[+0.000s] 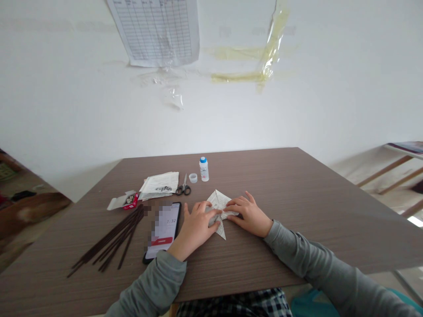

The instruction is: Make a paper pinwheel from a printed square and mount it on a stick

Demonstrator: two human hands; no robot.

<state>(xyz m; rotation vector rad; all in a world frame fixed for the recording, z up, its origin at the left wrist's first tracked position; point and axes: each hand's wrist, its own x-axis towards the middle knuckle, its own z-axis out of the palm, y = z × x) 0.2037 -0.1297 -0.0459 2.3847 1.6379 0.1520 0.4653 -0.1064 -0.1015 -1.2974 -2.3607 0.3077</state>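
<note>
A folded piece of printed paper (220, 198) lies on the table between my hands, with pointed flaps toward the wall and toward me. My left hand (197, 222) covers its left side, thumb and fingertips on the paper near the middle. From the right, my right hand (249, 214) has its thumb and fingers around the right flap. The fingertips of both hands almost meet at the paper's centre. Part of the folding is hidden under the fingers.
Behind the paper stand a white bottle with a blue cap (204, 169), a clear round lid (193, 178) and scissors (183, 187). Leftward are a paper stack (160, 184), a small red box (130, 200), several dark thin sticks (112, 240) and a phone (165, 231). A white wall (231, 123) borders the table.
</note>
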